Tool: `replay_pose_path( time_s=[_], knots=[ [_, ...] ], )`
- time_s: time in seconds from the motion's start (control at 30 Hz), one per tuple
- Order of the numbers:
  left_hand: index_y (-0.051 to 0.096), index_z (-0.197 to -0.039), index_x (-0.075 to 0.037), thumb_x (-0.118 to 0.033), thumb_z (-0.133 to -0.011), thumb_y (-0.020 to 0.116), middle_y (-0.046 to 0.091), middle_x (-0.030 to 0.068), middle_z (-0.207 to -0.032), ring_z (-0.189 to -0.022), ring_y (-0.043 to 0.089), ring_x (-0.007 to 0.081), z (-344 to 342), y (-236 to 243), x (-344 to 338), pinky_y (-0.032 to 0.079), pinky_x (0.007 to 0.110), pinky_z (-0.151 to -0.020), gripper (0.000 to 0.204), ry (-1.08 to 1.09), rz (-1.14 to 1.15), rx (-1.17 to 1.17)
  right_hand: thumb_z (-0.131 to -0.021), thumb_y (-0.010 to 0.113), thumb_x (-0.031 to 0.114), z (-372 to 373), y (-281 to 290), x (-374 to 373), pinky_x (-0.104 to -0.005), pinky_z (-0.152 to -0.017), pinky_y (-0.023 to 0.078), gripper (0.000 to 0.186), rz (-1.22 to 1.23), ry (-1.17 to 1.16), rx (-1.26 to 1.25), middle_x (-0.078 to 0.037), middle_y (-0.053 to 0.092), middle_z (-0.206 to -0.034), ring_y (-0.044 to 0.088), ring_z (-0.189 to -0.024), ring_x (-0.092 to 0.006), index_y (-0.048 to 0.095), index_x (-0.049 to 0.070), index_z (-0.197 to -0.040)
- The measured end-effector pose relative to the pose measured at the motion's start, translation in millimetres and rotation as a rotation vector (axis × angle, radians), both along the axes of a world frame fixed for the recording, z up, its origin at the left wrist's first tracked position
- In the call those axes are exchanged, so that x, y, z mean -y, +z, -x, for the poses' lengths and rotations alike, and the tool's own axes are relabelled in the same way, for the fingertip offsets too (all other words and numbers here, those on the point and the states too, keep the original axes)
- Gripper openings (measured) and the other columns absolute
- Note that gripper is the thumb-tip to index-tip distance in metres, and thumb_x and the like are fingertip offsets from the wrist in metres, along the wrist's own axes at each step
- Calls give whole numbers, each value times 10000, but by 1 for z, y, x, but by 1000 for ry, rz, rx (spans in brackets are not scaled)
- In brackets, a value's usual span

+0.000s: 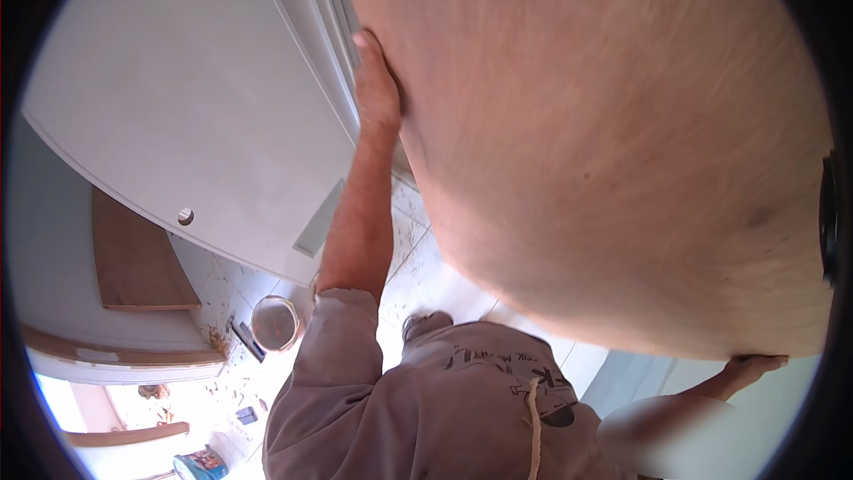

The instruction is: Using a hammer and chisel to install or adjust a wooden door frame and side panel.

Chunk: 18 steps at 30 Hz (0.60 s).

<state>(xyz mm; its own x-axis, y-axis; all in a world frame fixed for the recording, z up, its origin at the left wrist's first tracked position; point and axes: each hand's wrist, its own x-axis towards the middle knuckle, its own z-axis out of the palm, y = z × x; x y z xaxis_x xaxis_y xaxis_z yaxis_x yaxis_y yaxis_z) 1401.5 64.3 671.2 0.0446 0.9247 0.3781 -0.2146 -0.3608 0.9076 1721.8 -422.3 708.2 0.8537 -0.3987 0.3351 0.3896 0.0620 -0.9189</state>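
Note:
A large, flat wooden panel [604,142] with pale reddish-brown grain fills the upper right, close in front of me. My left hand [378,89] grips its left edge, thumb side showing and some fingers hidden by the panel. At the lower right, my right hand [749,369] is closed on the bottom edge, and its fingers show only in part. Part of the right forearm is blurred. To the left of my left arm stands a white door [195,98] with a round hole near its edge.
A bucket [275,324] stands on the tiled floor [413,258] among scattered debris. Farther left, a brown board [142,258] leans by a wall. A blue tub [201,464] sits at the lower left. A door frame [324,27] rises behind the panel's left edge.

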Motion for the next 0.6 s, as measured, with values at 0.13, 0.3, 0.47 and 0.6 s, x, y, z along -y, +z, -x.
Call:
replay_pose_path(
  time_s=[0.13,0.3,0.47,0.6],
  knots=[
    [145,-1502,-65,-695,-923,205,207,111,-1542,-1400,210,229,52,-20,11,178,345,-1136,857,-202,-79,34,-933,210,608,57,2,8,-502,-1049,357,718,1,-51,39,-141,375,-1394,361,-1286,-305,387,63,-1365],
    [138,-1503,-69,-683,-932,183,209,90,-1540,-1395,216,229,97,-37,18,177,360,-1140,839,-39,16,113,-902,222,638,117,14,9,-508,-1043,363,765,-16,-48,96,-156,393,-1371,373,-1276,-314,403,46,-1352],
    [309,-1452,-42,-725,-905,192,395,157,-1440,-1316,369,272,163,-48,28,286,365,-1081,883,187,2,277,-897,230,567,168,21,15,-514,-1034,393,748,-28,-27,183,-193,405,-1360,406,-1258,-337,402,-9,-1342],
    [341,-1447,-91,-692,-925,170,446,137,-1404,-1289,406,261,209,-55,54,307,354,-1070,815,243,24,399,-895,232,542,196,23,31,-517,-1055,396,742,-81,104,261,-210,417,-1360,427,-1252,-349,402,-25,-1342]
  ],
)
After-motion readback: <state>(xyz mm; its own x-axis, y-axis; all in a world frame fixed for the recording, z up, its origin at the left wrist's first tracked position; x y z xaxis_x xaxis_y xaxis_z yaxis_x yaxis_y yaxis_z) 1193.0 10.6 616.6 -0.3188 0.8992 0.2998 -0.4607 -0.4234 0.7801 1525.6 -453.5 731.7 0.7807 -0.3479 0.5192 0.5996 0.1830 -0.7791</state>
